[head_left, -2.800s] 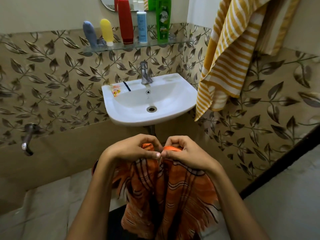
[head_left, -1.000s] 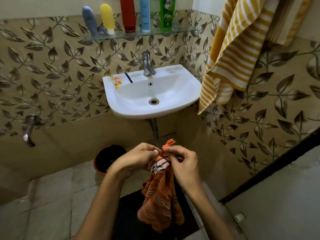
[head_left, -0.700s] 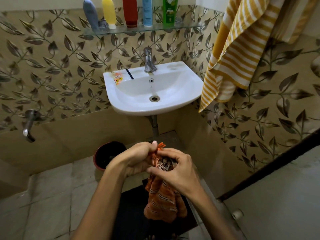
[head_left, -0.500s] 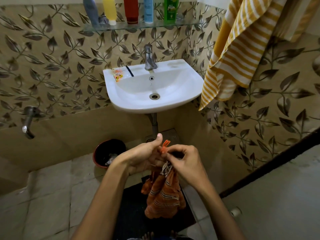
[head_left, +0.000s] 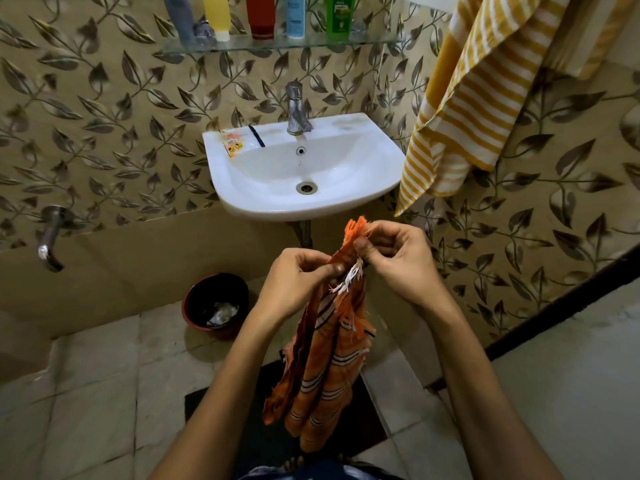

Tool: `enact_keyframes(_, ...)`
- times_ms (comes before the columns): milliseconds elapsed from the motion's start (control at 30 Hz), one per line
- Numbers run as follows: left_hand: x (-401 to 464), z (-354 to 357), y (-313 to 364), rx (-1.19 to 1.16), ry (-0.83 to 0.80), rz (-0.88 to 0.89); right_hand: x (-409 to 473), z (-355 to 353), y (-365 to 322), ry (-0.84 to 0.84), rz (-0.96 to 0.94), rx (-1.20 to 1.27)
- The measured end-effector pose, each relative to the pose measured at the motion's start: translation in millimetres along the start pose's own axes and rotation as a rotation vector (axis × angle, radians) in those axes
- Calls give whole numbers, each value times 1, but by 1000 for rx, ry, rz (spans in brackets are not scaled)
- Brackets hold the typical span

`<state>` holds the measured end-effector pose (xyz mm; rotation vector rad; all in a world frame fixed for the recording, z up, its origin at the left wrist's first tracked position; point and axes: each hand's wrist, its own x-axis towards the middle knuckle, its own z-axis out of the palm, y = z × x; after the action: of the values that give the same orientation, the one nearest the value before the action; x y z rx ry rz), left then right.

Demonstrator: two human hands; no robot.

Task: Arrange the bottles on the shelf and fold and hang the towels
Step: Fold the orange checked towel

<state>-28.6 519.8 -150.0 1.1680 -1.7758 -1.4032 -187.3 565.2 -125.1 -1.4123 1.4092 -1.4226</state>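
An orange striped towel (head_left: pixel 325 368) hangs bunched in folds below my hands, in front of the sink. My left hand (head_left: pixel 294 282) pinches its upper edge. My right hand (head_left: pixel 394 258) pinches a fringed corner slightly higher, with orange tassels poking up above the thumb. A yellow and white striped towel (head_left: pixel 478 91) hangs on the right wall. Several bottles stand in a row on the glass shelf (head_left: pixel 374 41): a grey tube (head_left: pixel 178 15), a yellow tube (head_left: pixel 216 15), a red bottle (head_left: pixel 260 15), a blue bottle (head_left: pixel 295 15) and a green bottle (head_left: pixel 341 13).
A white sink (head_left: pixel 363 192) with a steel tap (head_left: pixel 296 109) is fixed to the leaf-patterned wall. A dark red bin (head_left: pixel 216 306) stands on the tiled floor under it. Another tap (head_left: pixel 50 240) juts from the left wall. A dark mat (head_left: pixel 256 441) lies underfoot.
Both hands rose with the towel and drew slightly apart. My right hand lifted the fringed corner above the left. The view tilted down a little.
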Motion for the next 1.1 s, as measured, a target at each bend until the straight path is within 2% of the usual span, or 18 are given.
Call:
enact_keyframes(67, 3, 1, 0, 116, 65, 46, 2, -2, -2, 14, -2, 11)
enact_keyframes(133, 7, 0, 0, 242, 54, 108, 3, -3, -4, 36, -3, 28)
enact_keyframes(200, 9, -2, -4, 268, -37, 138, 4, -6, -6, 53, -7, 52)
enact_keyframes(300, 7, -2, -13, 261, -192, 78, 6, -14, -11, 77, -13, 101)
enact_keyframes(367, 8, -3, -16, 261, -241, 72, 8, -21, -15, 94, -40, 83)
enact_keyframes(467, 9, -9, -15, 204, -260, 148, 9, -31, -17, 135, -69, 31)
enact_keyframes(600, 8, -14, -10, -79, -222, 192, 5, -45, -12, 236, -36, 140)
enact_keyframes(733, 9, -12, -4, -57, -193, 274, 2, -52, -4, 288, -34, 118)
enact_keyframes(967, 2, -10, -5, -108, -504, 154, 2, -54, 3, 332, -60, 116)
enact_keyframes(1100, -4, -21, -6, -136, -544, 80, 7, -64, 2, 425, -42, 179)
